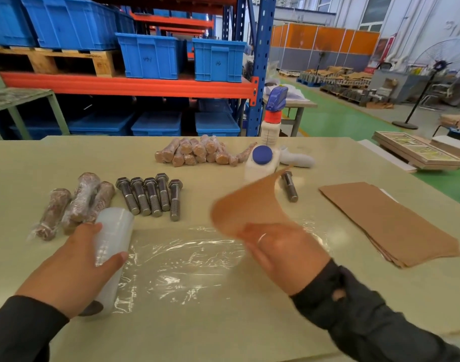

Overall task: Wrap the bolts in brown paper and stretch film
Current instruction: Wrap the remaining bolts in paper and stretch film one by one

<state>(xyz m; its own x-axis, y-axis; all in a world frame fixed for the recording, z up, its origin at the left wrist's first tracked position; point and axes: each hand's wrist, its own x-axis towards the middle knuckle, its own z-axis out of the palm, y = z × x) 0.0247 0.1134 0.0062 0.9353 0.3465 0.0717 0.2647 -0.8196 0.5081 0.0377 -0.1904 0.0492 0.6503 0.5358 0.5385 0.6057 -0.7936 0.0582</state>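
My left hand grips a roll of stretch film lying on the table, and a sheet of film is spread out to its right. Above that sheet my right hand holds a single brown paper sheet, lifted off the table and blurred. A row of several bare steel bolts lies behind the film. One more bolt lies alone to the right. Three film-wrapped bolts rest at the left.
A stack of brown paper sheets sits at the right. Several paper-wrapped bolts are piled at the back, beside a white bottle with a blue cap and a spray bottle. Shelving with blue bins stands behind the table.
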